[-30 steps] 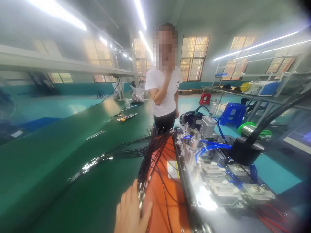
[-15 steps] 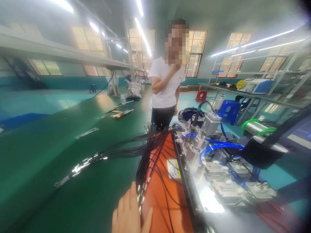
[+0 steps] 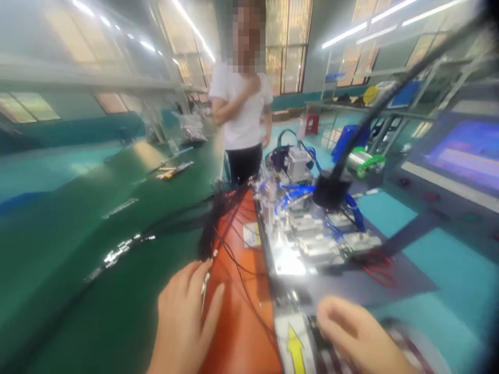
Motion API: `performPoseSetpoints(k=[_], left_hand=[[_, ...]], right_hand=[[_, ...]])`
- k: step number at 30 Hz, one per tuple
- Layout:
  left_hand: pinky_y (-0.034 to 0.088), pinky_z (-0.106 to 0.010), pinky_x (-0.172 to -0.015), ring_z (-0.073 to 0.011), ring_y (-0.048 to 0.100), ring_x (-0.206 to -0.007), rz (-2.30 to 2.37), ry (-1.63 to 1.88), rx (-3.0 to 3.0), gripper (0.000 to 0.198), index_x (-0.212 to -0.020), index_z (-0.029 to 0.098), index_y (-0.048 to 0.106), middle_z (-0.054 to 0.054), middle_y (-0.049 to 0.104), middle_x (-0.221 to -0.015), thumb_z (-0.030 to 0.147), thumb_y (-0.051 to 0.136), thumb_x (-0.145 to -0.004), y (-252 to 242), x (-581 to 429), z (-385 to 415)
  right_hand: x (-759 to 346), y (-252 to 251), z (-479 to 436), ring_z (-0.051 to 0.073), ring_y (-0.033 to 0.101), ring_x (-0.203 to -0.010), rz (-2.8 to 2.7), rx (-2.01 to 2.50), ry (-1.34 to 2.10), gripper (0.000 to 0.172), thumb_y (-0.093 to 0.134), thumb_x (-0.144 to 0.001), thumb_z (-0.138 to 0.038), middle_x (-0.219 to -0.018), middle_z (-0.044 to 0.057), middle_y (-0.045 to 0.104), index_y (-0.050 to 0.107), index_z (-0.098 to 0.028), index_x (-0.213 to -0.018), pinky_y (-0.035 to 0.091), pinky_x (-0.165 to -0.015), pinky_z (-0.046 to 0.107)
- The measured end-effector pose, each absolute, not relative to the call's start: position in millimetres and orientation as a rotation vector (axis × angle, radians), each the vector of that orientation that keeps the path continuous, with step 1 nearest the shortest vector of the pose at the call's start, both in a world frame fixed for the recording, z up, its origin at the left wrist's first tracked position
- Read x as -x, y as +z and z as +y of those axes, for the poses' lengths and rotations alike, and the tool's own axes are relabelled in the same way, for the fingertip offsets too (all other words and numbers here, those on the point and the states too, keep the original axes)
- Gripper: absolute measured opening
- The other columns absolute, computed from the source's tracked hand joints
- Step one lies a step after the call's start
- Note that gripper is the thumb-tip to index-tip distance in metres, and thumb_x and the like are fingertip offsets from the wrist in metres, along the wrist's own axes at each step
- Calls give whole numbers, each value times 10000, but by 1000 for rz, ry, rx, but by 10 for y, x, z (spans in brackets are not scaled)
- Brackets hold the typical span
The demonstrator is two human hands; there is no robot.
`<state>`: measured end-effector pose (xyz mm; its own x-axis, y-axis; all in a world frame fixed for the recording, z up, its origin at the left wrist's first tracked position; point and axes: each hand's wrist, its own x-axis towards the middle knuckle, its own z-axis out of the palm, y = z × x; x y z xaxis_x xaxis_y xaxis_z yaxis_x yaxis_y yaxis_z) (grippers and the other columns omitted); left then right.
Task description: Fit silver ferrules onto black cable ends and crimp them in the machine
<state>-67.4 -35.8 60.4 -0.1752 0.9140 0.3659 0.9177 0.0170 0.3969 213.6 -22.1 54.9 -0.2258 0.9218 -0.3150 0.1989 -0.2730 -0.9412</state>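
Note:
My left hand (image 3: pixel 187 306) rests along the left edge of an orange work surface (image 3: pixel 237 317), thumb spread away from the fingers. Beside its fingertips lie the shiny metal ends (image 3: pixel 205 284) of a bundle of black cables (image 3: pixel 213 218). A few thin cables loop across the orange top towards me. My right hand (image 3: pixel 354 332) is at the lower right, beside a white label with a yellow arrow (image 3: pixel 296 350). Its fingers curl in towards the thumb; blur hides whether anything is between them. A machine (image 3: pixel 312 223) with metal blocks and blue hoses stands just beyond that hand.
A person in a white shirt (image 3: pixel 244 109) stands beyond the far end of the orange surface. On the green table (image 3: pixel 117 270) lie more cables with metal ends and some tools (image 3: pixel 175 170). A black flexible arm (image 3: pixel 331 187), a wire spool (image 3: pixel 364 161) and a screen (image 3: pixel 471 145) are right.
My view has tilted down and turned right. My right hand has come into view at the lower right. The left hand stays by the cable ends.

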Motion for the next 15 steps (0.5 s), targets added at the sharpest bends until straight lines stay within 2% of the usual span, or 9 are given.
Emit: performPoseSetpoints(k=[1,3,6,8,11,15], left_hand=[[367,-495,-988,-316,503,-1135,-2156,-902,2242,368,-1111,241,607,-110,598,-1166,454,422,-873,719,500,-407],[415,-409,-962,-267,512,-1130,-2090,-1003,2669,327,-1167,261,577,-89,581,-1201,391,431,-904,884,128,-477],[438,-367,-909,-237,546,-1038,-2149,-1026,2979,322,-1196,250,554,-73,610,-1132,365,478,-904,950,-348,-487],[462,-308,-781,-193,577,-851,-2336,-1058,3052,222,-1005,223,621,-37,642,-924,355,466,-916,910,-541,-444],[389,-216,-538,-118,485,-576,-2642,-1288,2996,238,-784,179,614,20,542,-636,344,490,-903,814,-650,-376],[266,-175,-437,-67,327,-472,-2945,-1565,2753,226,-824,157,628,57,426,-557,360,546,-875,709,-625,-370]], right_hand=[[-2146,591,-210,88,382,-504,-1392,1403,1554,233,649,-767,-350,-558,-62,428,549,-177,-648,321,-470,215],[-2175,668,-186,75,334,-474,-1414,1332,1601,236,598,-810,-355,-531,-75,392,538,-177,-667,282,-448,206],[-2235,737,-162,71,347,-480,-1395,1248,1642,216,584,-833,-343,-538,-76,411,553,-175,-701,293,-455,197],[-2277,742,-162,65,363,-484,-1376,1205,1667,180,576,-845,-306,-556,-72,435,570,-170,-727,315,-463,189],[-2320,689,-168,49,351,-458,-1330,1191,1702,145,567,-854,-252,-570,-68,470,582,-163,-740,313,-438,178],[-2324,549,-176,45,397,-449,-1252,1196,1675,188,488,-903,-272,-685,-34,577,622,-161,-832,357,-446,186]])
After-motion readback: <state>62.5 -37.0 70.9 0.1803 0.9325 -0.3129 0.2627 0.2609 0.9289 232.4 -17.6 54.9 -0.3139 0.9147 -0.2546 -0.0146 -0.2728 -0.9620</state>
